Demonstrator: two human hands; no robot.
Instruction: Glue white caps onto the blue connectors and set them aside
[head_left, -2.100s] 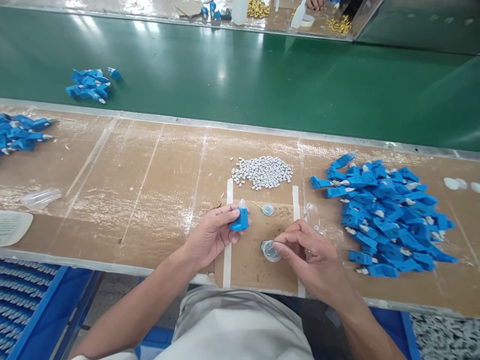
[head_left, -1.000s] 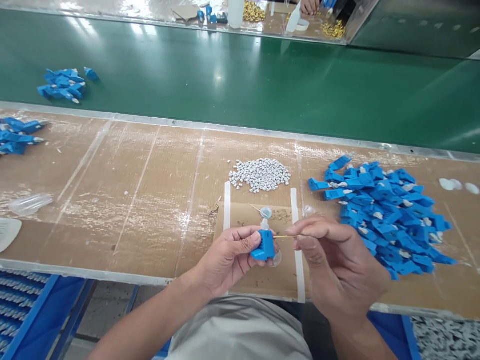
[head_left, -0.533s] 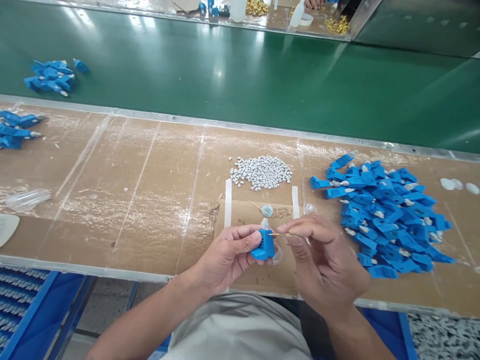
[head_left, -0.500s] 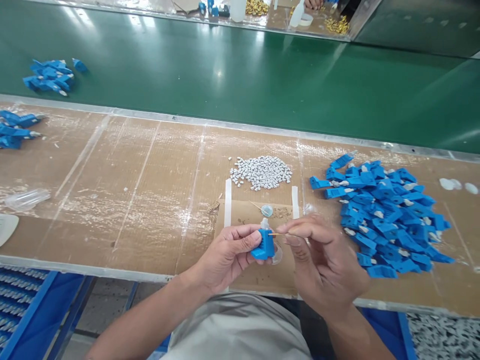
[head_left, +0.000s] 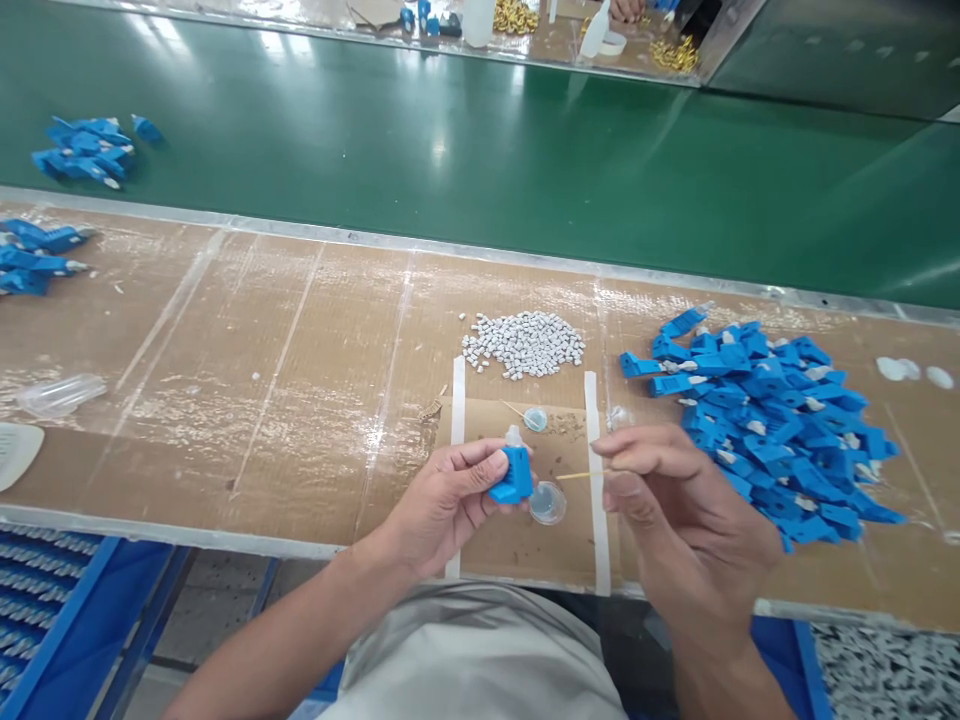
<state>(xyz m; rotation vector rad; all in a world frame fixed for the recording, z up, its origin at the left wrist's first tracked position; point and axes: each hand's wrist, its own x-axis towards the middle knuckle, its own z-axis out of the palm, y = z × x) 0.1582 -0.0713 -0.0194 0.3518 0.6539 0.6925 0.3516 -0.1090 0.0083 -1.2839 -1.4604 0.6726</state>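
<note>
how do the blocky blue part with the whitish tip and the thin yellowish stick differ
The blocky blue part is far bulkier than the thin yellowish stick. In the picture, the part's whitish tip points up; the stick runs nearly sideways. The left hand holds the part, the right hand the stick. Both are held, apart from each other.

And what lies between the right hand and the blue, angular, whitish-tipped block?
In the head view, a thin yellowish stick in the right hand points toward the blue block without touching it; brown cardboard shows in the gap.
</note>
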